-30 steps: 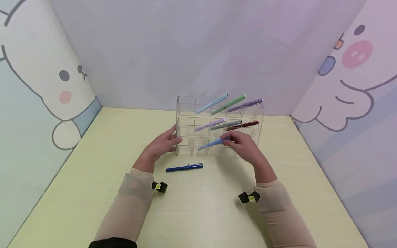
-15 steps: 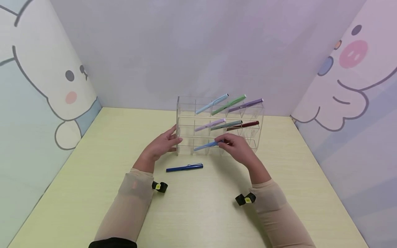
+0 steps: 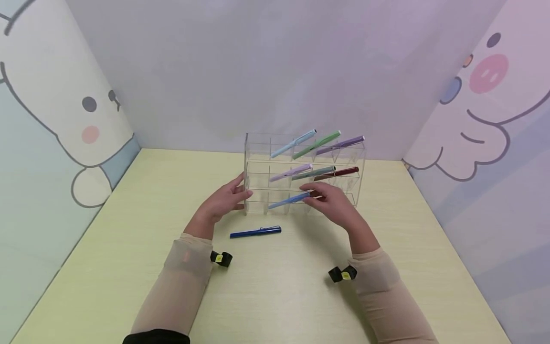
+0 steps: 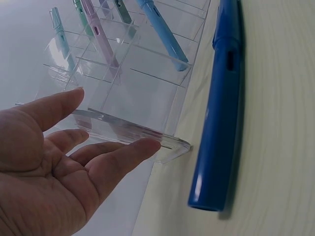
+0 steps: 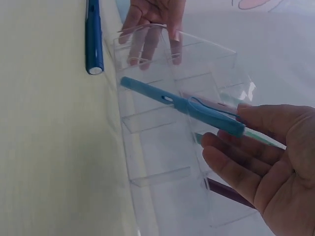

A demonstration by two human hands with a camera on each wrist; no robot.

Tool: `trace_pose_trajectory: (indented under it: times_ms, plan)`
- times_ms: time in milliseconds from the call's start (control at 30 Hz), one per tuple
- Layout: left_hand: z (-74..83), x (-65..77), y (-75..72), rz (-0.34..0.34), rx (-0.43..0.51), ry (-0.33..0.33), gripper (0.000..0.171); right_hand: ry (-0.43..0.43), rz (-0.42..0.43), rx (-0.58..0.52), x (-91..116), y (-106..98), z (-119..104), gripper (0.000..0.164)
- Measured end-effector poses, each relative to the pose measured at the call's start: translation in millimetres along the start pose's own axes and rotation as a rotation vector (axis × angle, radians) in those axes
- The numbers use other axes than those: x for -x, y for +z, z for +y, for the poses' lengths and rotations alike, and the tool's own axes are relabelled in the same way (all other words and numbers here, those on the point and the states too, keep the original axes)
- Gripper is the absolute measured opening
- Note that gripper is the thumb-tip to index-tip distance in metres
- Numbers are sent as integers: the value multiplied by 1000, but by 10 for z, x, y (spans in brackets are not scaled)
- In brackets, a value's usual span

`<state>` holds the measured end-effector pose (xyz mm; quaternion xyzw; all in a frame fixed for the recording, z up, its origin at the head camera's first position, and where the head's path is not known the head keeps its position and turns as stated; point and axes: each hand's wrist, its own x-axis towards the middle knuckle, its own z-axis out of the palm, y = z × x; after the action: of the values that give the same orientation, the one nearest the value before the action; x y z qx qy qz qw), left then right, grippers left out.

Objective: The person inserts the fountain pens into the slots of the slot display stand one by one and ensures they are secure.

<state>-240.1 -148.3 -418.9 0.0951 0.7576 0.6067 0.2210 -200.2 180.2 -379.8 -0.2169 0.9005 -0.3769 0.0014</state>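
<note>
A clear acrylic pen rack (image 3: 258, 180) stands at the middle back of the table. My left hand (image 3: 224, 199) rests its fairly straight fingers against the rack's left side. A light blue pen (image 3: 289, 200) lies slanted in the bottom tier, cap toward the right. Around its cap end is my right hand (image 3: 333, 203), with thumb and fingers spread apart; in the right wrist view the thumb (image 5: 251, 114) is close to the clip, and whether it touches is unclear. A dark blue pen (image 3: 255, 232) lies on the table in front of the rack.
Several pens slant in the upper tiers: pale blue (image 3: 296, 142), green (image 3: 318, 145) and purple (image 3: 341, 145) on top; lilac (image 3: 292, 172), grey-green (image 3: 313, 173) and dark red (image 3: 339, 173) in the middle. A pale curtain wall (image 3: 275, 71) rises behind.
My right hand moved left with the light blue pen and lowered it into the bottom tier. Its fingers then parted from the pen. My left hand stayed at the rack's side.
</note>
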Motion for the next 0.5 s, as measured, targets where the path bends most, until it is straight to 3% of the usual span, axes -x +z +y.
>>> trace_pose_trajectory:
  times_ms: [200,300,367,500]
  plan:
    - [14,-1,3,0,-1,13,73,-34,150,-3,113,-270,-96,41]
    - [21,2,-8,5,-5,13,73,-70,170,24,152,-320,-203,38]
    - [20,5,-18,11,-13,10,74,-88,124,39,157,-288,-284,36]
    - [14,11,-31,26,-11,-3,74,-98,-74,53,117,-80,-414,36]
